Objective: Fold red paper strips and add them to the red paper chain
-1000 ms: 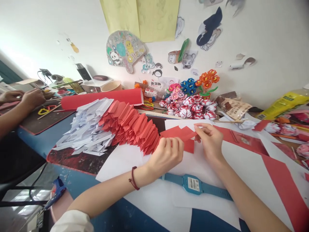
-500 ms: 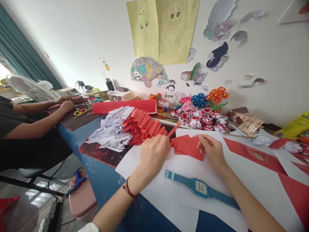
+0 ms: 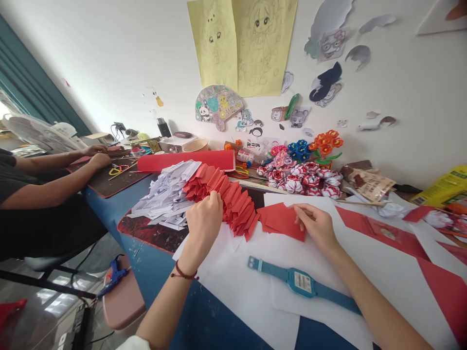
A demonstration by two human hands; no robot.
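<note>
My left hand (image 3: 205,218) is closed in a fist over the near side of a row of red folded paper pieces (image 3: 237,204). Whatever its fingers hold is hidden from me. Just left of that row lies a heap of white folded paper pieces (image 3: 166,194). On the right, my right hand (image 3: 318,224) pinches the edge of some flat red paper (image 3: 279,218), which rests on white sheets (image 3: 251,287). A blue smartwatch (image 3: 301,283) lies on the sheets in front of my hands.
A red roll (image 3: 186,160) lies behind the paper heaps. Red-and-white paper flowers (image 3: 310,180) and several bright flowers line the wall. At far left, another person's hands (image 3: 100,155) work over a dark mat (image 3: 109,182) with yellow scissors (image 3: 118,170).
My left hand has moved left from beside the flat red paper to the folded row. The red strip that stuck out of it no longer shows. My right hand stays at the red paper.
</note>
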